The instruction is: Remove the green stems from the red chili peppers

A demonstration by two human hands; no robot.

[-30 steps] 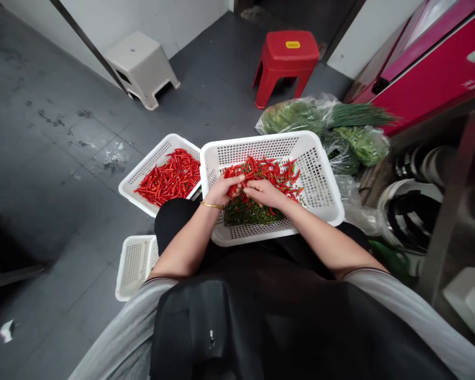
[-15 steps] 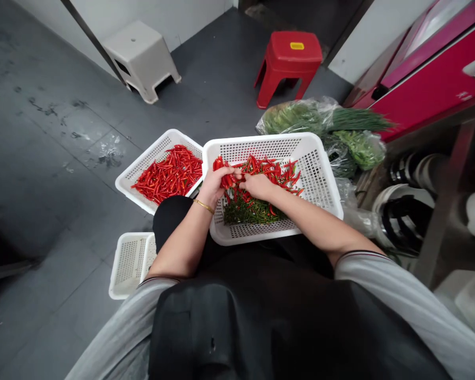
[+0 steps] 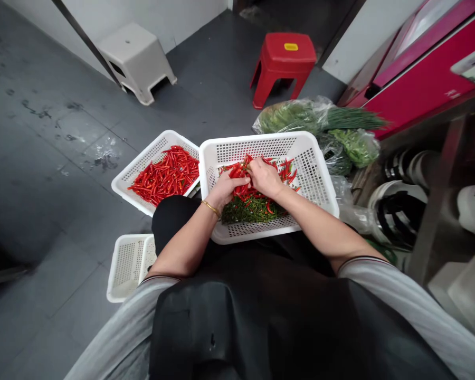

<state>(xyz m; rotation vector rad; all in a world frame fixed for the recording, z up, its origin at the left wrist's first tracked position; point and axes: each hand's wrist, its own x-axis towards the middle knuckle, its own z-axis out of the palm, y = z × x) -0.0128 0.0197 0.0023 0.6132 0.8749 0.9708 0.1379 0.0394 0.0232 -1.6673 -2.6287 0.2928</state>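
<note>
A white perforated basket [image 3: 261, 138] rests at my lap. Inside it lie red chili peppers [image 3: 288, 171] toward the back and a heap of green stems [image 3: 253, 210] along the near side. My left hand [image 3: 227, 189] is closed around a bunch of red chilies, its thumb on top. My right hand [image 3: 264, 175] meets it from the right, fingers pinched at the chilies' stem ends; the fingertips are partly hidden. To the left, a second white basket [image 3: 129, 177] holds a pile of loose red chilies [image 3: 167, 175].
A smaller white basket [image 3: 121, 269] stands low at the left. Bagged green vegetables [image 3: 293, 115] lie beyond the lap basket. A red stool [image 3: 287, 58] and a white stool [image 3: 136, 53] stand farther back. Shelving with pots [image 3: 399, 211] runs along the right.
My left hand has moved right with the chilies, deeper over the basket. My right hand has risen slightly and shifted right, to the bunch's stem ends. The view has shifted slightly.
</note>
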